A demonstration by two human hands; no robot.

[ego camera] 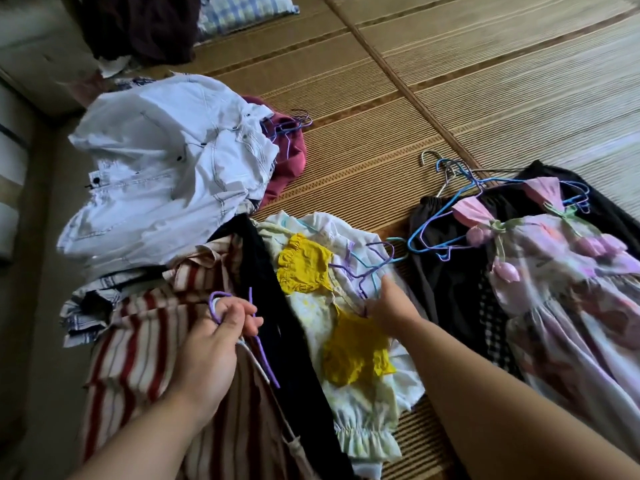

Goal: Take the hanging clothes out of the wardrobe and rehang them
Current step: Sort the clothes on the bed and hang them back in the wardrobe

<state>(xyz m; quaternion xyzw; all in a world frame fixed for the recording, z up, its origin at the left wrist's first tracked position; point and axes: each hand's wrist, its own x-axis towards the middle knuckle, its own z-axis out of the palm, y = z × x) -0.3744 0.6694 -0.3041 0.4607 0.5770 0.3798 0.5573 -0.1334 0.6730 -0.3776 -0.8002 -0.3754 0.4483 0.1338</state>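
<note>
Purple hanger (265, 358) sat clamped in the left hand (211, 344); the right hand (389, 308) pinched the yellow-patched dress (304, 268); tangled hooks (375, 261) wanted freeing first.

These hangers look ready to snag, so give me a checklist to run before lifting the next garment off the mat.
1. Left hand grips the purple hanger: ok.
2. Right hand has a grip on the yellow-patched garment: cannot tell, fingertips hidden.
3. Hangers on that garment lie untangled: not ok, purple and blue wires cross.
4. Floral dress lies apart from the right hand: ok.
</note>
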